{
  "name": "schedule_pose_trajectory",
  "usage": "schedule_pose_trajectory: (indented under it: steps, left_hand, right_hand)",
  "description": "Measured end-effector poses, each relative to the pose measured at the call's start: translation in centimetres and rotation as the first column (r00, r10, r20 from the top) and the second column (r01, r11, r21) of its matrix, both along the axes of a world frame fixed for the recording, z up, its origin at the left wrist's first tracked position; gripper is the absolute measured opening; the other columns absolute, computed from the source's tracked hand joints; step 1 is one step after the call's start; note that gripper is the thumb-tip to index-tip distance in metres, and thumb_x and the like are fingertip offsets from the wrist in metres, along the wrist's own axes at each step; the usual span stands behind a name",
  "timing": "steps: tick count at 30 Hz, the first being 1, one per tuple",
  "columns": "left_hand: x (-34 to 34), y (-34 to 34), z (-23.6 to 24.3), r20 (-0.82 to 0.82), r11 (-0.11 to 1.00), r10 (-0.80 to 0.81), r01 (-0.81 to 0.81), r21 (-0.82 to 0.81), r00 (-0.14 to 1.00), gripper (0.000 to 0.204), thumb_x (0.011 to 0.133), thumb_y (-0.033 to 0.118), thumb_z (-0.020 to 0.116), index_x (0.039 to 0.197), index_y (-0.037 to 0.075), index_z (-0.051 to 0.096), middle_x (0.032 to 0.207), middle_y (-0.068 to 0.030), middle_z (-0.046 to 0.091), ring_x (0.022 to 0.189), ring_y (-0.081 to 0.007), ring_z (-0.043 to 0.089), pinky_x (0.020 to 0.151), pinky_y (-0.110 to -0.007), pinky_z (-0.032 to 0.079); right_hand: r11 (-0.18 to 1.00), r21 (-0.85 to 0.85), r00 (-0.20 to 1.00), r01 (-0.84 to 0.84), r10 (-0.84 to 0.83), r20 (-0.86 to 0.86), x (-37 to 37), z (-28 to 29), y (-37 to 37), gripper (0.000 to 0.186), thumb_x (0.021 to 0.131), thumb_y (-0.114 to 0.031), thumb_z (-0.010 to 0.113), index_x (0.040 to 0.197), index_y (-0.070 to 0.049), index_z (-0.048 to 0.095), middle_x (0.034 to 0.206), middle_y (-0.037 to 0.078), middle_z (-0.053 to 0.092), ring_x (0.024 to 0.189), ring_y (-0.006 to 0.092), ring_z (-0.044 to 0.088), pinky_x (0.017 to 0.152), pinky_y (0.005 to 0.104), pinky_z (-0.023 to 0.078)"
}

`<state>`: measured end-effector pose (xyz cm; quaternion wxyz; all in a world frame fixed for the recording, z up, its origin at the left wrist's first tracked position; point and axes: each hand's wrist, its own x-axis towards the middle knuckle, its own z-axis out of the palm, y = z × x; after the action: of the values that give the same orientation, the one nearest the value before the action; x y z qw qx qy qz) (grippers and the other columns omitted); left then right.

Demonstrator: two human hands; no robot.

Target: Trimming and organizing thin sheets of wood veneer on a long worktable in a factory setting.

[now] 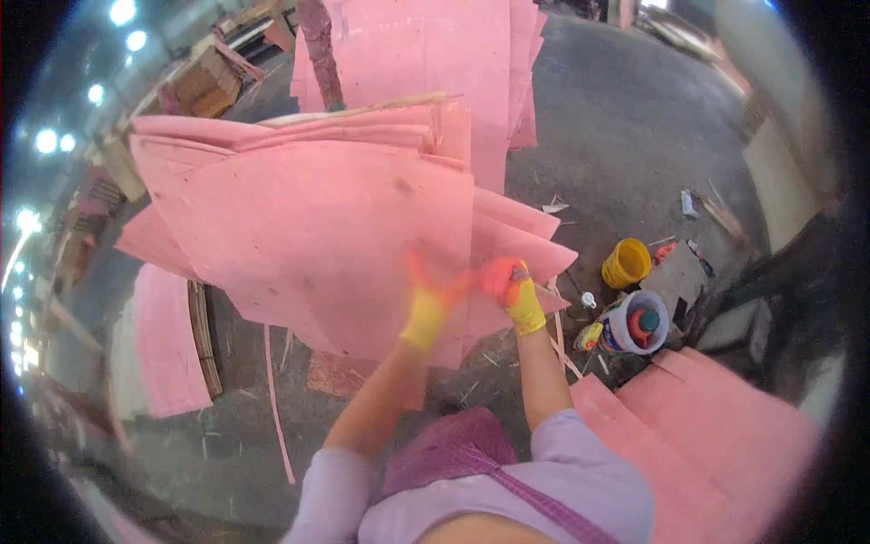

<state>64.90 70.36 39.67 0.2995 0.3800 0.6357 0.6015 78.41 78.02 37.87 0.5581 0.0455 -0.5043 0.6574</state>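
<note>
My left hand (428, 295), in a yellow glove with orange-red fingers, is smeared by motion over the face of a large pink sheet (308, 218) on a stack of similar sheets with fanned, uneven edges. I cannot tell whether its fingers are closed. My right hand (512, 290), gloved alike, is closed near the sheet's right edge, beside the pointed corners of sheets underneath. A small dark patch shows at its fingers; what it grips is unclear.
Behind stands another pink stack (426, 45); others lie left (165, 335) and lower right (698, 435). A yellow bucket (625, 263) and a pale bucket (621, 322) holding containers stand right, among scraps and strips on the floor. Stacked boards (204, 86) line the back left.
</note>
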Motion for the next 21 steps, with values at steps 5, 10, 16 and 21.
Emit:
schedule_pose_trajectory:
  steps: [5, 10, 16, 21]
  left_hand:
    - [3.0, 4.4, -0.1, -0.375, 0.951, 0.268, -0.307, -0.045, 0.887, 0.11, 0.064, 0.03, 0.079, 0.141, -0.006, 0.009, 0.144, -0.0272, 0.02, 0.136, -0.0327, 0.02, 0.109, -0.035, 0.022]
    - [1.6, 3.6, -1.3, -0.594, 0.951, 0.206, -0.301, -0.064, 0.777, 0.091, 0.078, 0.026, 0.063, 0.142, -0.004, 0.006, 0.137, -0.0301, 0.03, 0.128, -0.0385, 0.031, 0.105, -0.04, 0.03]
    - [-1.2, -1.6, -0.3, -0.503, 0.928, -0.104, -0.099, -0.36, 0.858, 0.063, 0.085, 0.018, 0.053, 0.139, -0.002, 0.026, 0.068, -0.0131, 0.062, 0.062, -0.0309, 0.061, 0.054, -0.042, 0.046]
    - [-3.9, -7.2, -4.1, -0.082, 0.983, 0.16, -0.151, 0.103, 0.984, 0.012, 0.088, 0.015, 0.056, 0.091, 0.003, 0.06, 0.072, -0.0111, 0.062, 0.06, -0.0276, 0.058, 0.057, -0.038, 0.046]
  right_hand:
    - [0.994, -0.078, 0.997, 0.081, -0.081, 0.014, -0.1, 0.2, -2.0, 0.026, 0.082, -0.013, 0.056, 0.06, -0.007, 0.045, 0.057, 0.008, 0.051, 0.054, 0.0227, 0.05, 0.056, 0.0337, 0.041]
    - [0.977, -0.211, 0.997, -0.01, -0.006, -0.077, -1.0, -2.5, -2.4, 0.024, 0.079, -0.002, 0.056, 0.06, -0.008, 0.042, 0.061, 0.007, 0.052, 0.057, 0.0228, 0.051, 0.059, 0.0336, 0.043]
    - [0.47, 0.805, 0.423, 0.362, -0.852, 0.308, 1.3, -1.4, -1.8, 0.015, 0.087, -0.013, 0.048, 0.091, -0.005, 0.06, 0.088, 0.013, 0.063, 0.084, 0.0247, 0.059, 0.074, 0.0341, 0.046]
    - [0.987, -0.096, 0.821, 0.131, -0.054, 0.569, 0.3, -8.0, -5.6, 0.036, 0.09, -0.015, 0.05, 0.125, -0.006, 0.05, 0.106, 0.007, 0.063, 0.093, 0.0162, 0.059, 0.075, 0.0303, 0.047]
